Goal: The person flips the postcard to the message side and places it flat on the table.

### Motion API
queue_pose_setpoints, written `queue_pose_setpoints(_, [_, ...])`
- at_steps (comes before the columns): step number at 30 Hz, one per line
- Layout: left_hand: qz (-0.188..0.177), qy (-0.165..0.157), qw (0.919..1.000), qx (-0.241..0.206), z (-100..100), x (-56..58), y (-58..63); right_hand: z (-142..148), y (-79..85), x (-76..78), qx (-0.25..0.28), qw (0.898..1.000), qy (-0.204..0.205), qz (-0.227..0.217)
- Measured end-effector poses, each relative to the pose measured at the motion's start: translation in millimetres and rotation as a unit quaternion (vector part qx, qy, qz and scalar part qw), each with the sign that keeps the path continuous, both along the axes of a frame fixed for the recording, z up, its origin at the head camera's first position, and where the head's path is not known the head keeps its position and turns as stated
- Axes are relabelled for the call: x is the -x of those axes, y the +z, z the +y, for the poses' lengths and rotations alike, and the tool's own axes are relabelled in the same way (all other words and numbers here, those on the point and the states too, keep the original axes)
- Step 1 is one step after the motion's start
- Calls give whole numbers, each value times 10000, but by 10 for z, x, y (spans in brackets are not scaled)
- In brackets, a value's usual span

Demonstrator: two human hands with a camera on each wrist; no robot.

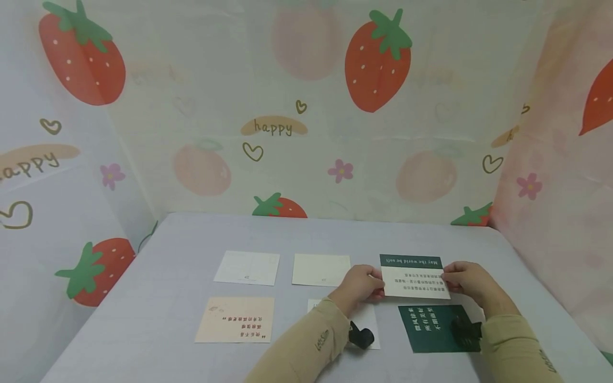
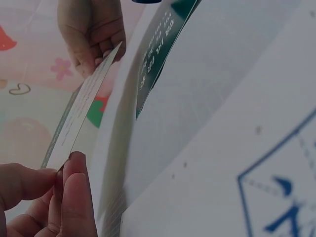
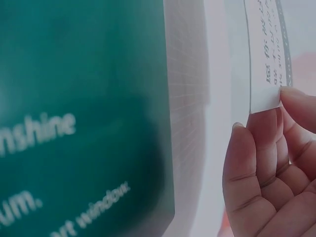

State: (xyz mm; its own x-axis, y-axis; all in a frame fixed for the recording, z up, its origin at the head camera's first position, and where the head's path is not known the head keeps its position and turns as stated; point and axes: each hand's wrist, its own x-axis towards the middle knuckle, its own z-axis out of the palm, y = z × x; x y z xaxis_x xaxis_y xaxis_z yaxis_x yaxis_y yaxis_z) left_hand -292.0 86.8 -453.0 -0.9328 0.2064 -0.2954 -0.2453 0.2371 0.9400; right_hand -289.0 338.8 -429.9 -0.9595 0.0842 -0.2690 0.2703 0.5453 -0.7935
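A white card with a dark green band and printed text is held between both hands, raised off the table in the left wrist view. My left hand pinches its left edge between thumb and fingers. At the opposite edge my right hand pinches the card the same way; the right wrist view shows the thumb on the printed face. Below it on the table lies a dark green card with white text, partly covered by the right wrist camera. A white card lies partly hidden under my left forearm.
On the white table lie a white card and a cream card in the far row. A peach card with red text is at the near left. Strawberry-print cloth hangs behind and at both sides.
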Motion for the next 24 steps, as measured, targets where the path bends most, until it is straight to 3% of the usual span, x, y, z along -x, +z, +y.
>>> queue_pose_setpoints(12, [6, -14, 10000, -35, -23, 9, -2, 16, 19, 6, -50, 9999, 39, 109])
queue_pose_setpoints(24, [302, -49, 9995, -17, -71, 55, 37, 35, 64, -11, 47, 9993, 177, 329])
